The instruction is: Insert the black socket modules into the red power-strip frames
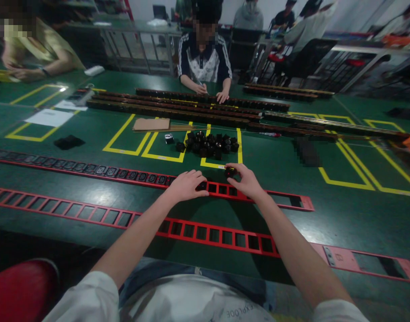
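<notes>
My left hand (186, 187) rests over the nearer row of the red slotted strip (221, 190), thumb and fingers closed around a black socket module (201, 185) at one of its openings. Just above the same strip, my right hand (247, 181) pinches another black socket module (230, 171). To the left, several modules (133, 175) sit side by side in the strip's openings. Right of my left hand, a few openings show bare green table. A loose pile of black modules (208, 145) lies beyond my hands.
A second red slotted strip (205, 232) runs closer to me. Long dark rails (178, 107) cross the table, with a cardboard piece (151, 124) beside them. Across the table a person (205, 58) works on a rail; another sits far left. A red stool (22, 290) stands lower left.
</notes>
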`<state>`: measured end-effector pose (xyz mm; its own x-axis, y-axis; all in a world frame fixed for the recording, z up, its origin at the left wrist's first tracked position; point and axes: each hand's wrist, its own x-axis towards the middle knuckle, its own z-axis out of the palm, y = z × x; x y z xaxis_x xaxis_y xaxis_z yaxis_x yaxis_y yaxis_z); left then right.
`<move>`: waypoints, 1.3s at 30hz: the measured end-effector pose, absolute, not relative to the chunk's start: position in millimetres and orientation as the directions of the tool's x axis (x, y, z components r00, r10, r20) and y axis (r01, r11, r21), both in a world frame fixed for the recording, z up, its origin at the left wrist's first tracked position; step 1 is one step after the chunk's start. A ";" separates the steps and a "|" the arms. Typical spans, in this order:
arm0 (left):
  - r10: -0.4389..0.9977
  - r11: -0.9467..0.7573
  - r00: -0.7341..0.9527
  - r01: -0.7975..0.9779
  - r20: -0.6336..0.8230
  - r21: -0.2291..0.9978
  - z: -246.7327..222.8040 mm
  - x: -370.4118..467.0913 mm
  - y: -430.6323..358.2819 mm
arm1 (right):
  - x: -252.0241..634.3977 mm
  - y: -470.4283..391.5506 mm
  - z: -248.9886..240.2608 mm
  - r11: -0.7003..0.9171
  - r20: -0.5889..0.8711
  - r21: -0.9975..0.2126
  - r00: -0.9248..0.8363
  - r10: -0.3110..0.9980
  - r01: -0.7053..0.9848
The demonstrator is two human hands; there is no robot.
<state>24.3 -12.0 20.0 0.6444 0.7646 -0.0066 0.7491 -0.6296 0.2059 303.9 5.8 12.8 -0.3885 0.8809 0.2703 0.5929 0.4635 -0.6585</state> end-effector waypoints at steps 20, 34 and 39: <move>0.764 -0.626 0.645 0.745 -0.013 0.230 21.4 23.7 -11.5 | 304.9 12.6 4.6 0.446 0.297 -0.677 -0.338 0.893 0.586; 0.771 -0.620 0.637 0.753 -0.009 0.220 20.2 24.3 -12.2 | 305.2 13.9 2.5 0.330 0.259 -0.708 -0.205 0.944 0.624; 0.773 -0.618 0.635 0.754 -0.004 0.225 20.5 24.0 -12.3 | 302.9 11.3 0.9 0.307 0.214 -0.753 -0.225 0.951 0.582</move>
<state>24.0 -12.3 20.5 0.6346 0.7728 -0.0038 0.7535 -0.6177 0.2250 302.9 11.3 0.9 -0.2246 0.9507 0.2140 0.5820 0.3070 -0.7530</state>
